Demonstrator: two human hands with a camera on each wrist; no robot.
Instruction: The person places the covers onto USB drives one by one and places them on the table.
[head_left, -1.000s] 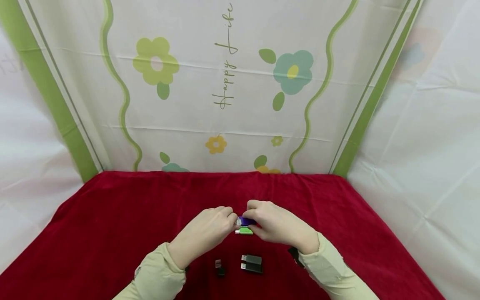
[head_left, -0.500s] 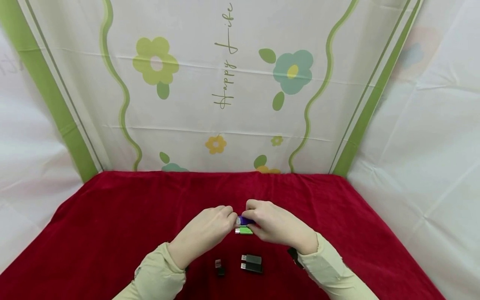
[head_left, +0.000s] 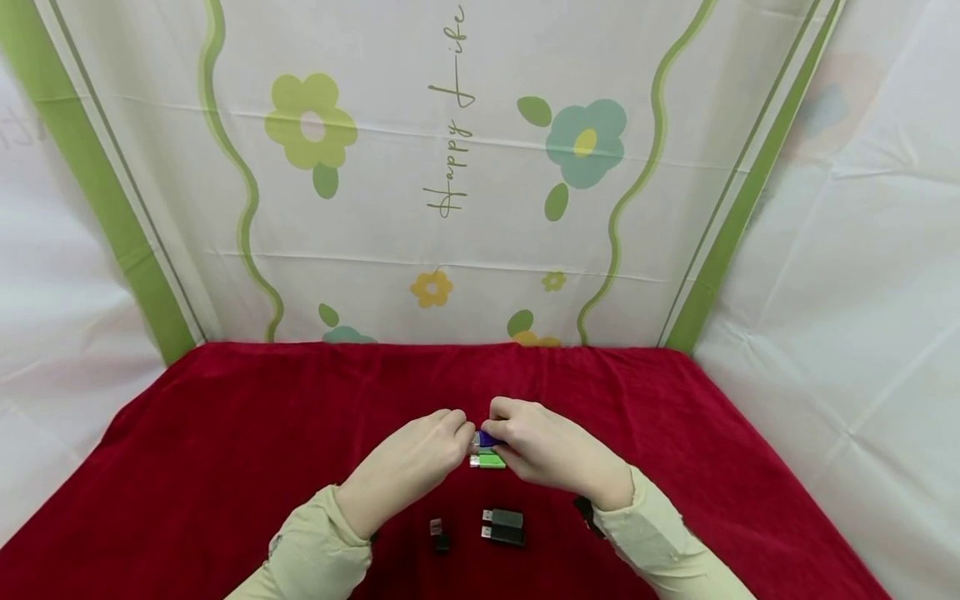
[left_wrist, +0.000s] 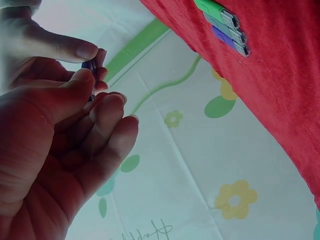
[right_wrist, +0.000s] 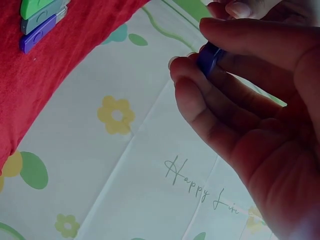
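Observation:
Both hands are close together over the red cloth. My right hand [head_left: 551, 446] pinches a dark blue USB stick [right_wrist: 207, 62] between thumb and fingers. My left hand [head_left: 420, 450] pinches the other end of that stick, mostly hidden by its fingertips in the left wrist view. Just by the hands lie three capped USB sticks side by side on the cloth: a green one [right_wrist: 36, 8], a grey-green one [right_wrist: 41, 21] and a purple one [right_wrist: 37, 35]. Their metal plugs show through clear ends in the left wrist view.
Nearer the person lie a dark grey USB stick [head_left: 507, 518] and a black one [head_left: 506, 535], plugs facing left. Left of them is a small black piece [head_left: 441, 543] with a clear part. A white flowered curtain [head_left: 480, 208] rises behind the red cloth [head_left: 300, 400].
Both hands have shifted very slightly away from the person, still pinching between them. The sticks on the cloth lie where they were.

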